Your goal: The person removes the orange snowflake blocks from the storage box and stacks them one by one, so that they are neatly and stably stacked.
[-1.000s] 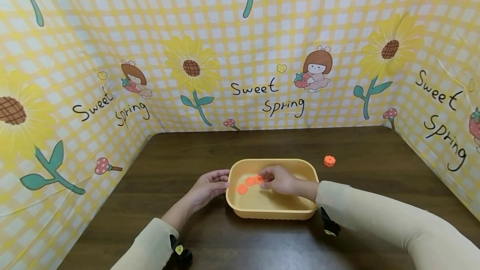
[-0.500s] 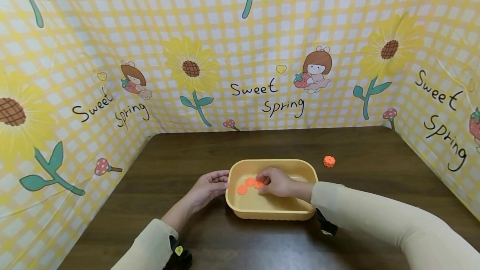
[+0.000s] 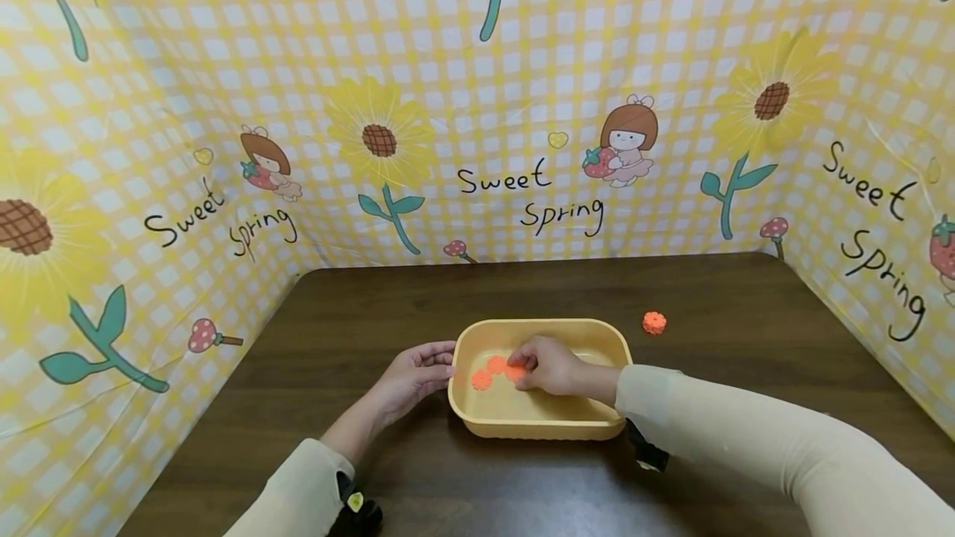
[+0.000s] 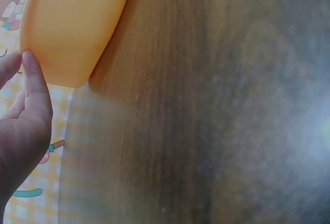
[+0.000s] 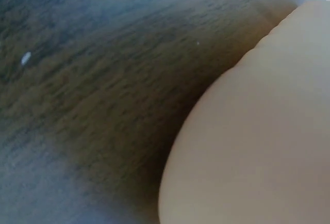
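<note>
Squarely before me on the brown wood-grain table (image 3: 336, 313) stands a yellow tub (image 3: 540, 429), upright, mouth upward, its long axis running left to right. Inside, toward its left end, lie scalloped orange pieces: the nearest-left piece (image 3: 482, 379), the middle piece (image 3: 496, 365), just beyond it to the right, and the pinched piece (image 3: 515, 373), right of both. All three are round in outline; I can assign none a pointing direction. My right hand (image 3: 550, 365) reaches in from the right, thumb and forefinger closed to a narrow gap on the pinched piece, which they partly cover. My left hand (image 3: 410, 373) touches the tub's left end from outside, fingers extended and slightly bent, gripping nothing. Far right of the tub, on the table, sits another orange piece (image 3: 654, 322).

Writing legible: "Sweet Spring", in black script, at left, centre and right of the yellow-and-white checked cloth (image 3: 507, 106). It hangs on three sides, printed with sunflowers, mushrooms and strawberry-holding figures.
</note>
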Tool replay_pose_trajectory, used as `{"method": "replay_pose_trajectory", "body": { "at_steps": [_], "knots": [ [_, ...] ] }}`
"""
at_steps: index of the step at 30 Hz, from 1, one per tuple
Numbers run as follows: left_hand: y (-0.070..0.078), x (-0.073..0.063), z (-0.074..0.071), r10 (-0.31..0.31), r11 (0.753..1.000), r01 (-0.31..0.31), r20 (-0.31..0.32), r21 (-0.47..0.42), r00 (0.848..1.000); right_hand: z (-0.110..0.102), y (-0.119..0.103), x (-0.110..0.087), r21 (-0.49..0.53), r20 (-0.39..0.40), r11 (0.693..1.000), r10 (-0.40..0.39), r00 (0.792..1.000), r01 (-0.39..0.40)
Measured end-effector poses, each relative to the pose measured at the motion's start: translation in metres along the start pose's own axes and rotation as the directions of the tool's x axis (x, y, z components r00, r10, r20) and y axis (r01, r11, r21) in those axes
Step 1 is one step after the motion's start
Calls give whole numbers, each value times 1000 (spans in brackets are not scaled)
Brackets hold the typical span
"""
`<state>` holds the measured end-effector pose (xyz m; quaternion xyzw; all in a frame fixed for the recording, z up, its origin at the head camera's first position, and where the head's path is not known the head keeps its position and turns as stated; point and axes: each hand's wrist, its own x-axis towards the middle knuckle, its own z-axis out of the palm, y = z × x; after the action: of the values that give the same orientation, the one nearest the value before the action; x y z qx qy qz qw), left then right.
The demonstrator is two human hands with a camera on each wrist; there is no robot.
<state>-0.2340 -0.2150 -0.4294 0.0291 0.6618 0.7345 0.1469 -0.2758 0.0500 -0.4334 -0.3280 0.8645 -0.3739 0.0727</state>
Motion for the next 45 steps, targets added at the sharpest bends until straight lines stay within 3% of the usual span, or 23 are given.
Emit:
{"method": "replay_pose_trajectory", "body": {
  "at_steps": [26,45],
  "knots": [
    [0,0,1,6,1000,-6,1,6,1000,-1,2,-1,-7,7,999,-42,999,42],
    [-1,0,1,0,1000,0,-9,5,1000,1,-2,-2,23,-4,1000,15,1000,-15]
  ]
}}
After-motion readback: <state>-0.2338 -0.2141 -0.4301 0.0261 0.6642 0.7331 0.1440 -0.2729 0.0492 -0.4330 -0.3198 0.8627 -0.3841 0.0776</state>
